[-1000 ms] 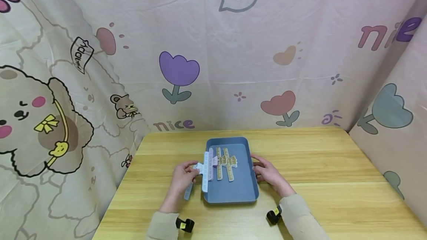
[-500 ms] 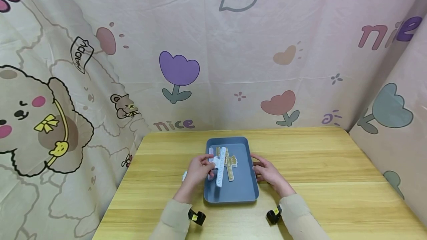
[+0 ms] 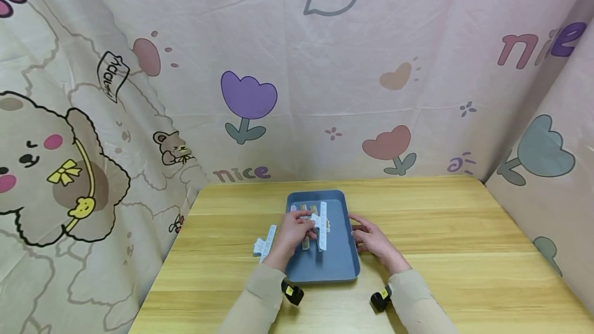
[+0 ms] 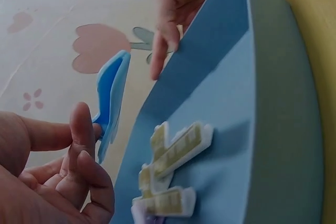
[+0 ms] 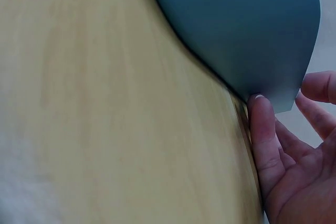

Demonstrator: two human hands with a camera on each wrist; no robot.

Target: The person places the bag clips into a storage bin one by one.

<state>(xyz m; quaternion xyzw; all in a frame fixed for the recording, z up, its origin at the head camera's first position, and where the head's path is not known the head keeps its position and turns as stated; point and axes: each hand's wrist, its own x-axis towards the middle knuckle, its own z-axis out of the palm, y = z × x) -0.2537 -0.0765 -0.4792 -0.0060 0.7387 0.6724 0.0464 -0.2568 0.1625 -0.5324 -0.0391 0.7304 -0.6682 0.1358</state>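
Observation:
My left hand (image 3: 293, 233) pinches a light blue long clip (image 3: 323, 228) with ruler-like marks between thumb and fingers, over the blue-grey tray (image 3: 320, 272). The left wrist view shows this clip's end (image 4: 113, 100) raised above the tray. Two gold-and-white clips (image 4: 181, 150) lie inside, partly covered by the left hand in the head view. A lilac clip (image 3: 293, 208) lies at the tray's left wall, mostly hidden. At the tray's right side, my right hand (image 3: 375, 244) rests its fingers against the outer wall, its thumb (image 5: 262, 124) low on that wall.
A second light blue clip (image 3: 261, 247) lies on the wooden table (image 3: 223, 272) left of the tray, partly behind the left arm. Patterned cloth (image 3: 325, 92) hangs behind the table and along both sides.
The left hand has carried the light blue clip rightward, from the tray's left edge to over the gold clips. The right hand and the tray have stayed in place.

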